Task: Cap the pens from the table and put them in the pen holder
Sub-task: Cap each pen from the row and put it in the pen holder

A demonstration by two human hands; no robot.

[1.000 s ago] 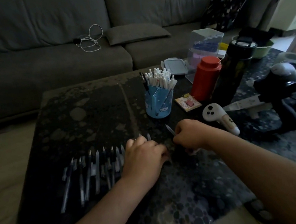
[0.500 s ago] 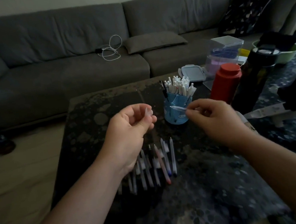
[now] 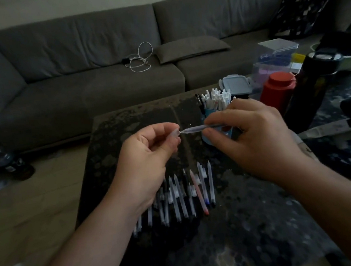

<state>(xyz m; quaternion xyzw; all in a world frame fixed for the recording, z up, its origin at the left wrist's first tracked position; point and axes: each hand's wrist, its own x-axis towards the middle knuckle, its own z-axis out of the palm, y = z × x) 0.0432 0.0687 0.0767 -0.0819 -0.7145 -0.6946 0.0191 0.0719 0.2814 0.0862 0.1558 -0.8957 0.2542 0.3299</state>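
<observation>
Having lifted both hands off the counter (image 3: 255,222), my right grip (image 3: 251,138) pinches a pen (image 3: 200,128) by the holder (image 3: 215,132), tip meeting the cap (image 3: 175,132) in my left grip (image 3: 148,155), so capping comes next.

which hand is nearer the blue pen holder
Right. The right hand overlaps the blue pen holder in this view, gripping a pen; the left hand is off to its left.

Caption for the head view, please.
Right hand aims a pen at the cap in the left hand, above uncapped pens.
</observation>
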